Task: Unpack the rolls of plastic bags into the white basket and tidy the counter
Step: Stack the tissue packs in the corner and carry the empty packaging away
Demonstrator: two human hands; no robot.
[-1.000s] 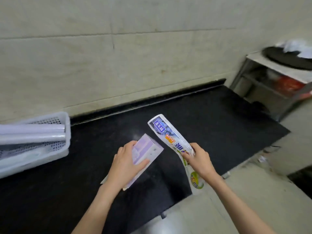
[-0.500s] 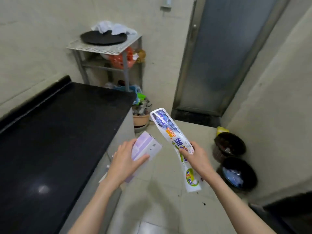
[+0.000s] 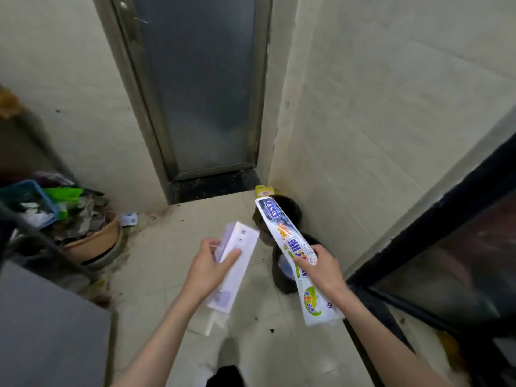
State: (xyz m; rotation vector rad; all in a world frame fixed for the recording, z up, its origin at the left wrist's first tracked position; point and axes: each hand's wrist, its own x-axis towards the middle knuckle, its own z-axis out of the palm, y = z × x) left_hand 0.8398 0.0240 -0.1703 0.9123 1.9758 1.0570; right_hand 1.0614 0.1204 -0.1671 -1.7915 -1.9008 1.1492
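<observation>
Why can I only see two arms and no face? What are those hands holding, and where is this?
The camera is worn on the person's head and looks down, so you see only their own arms, as if through their eyes. There is just this one view. The left hand grips a flat pale purple and white box. The right hand grips a long, empty-looking printed plastic wrapper. They stand on a tiled floor facing a frosted door. Beyond the wrapper are dark round bins. To the left lies a clutter pile with a blue basket and a brown bowl.

Bare forearms, no sleeves — unadorned hands (image 3: pixel 206 270)
</observation>
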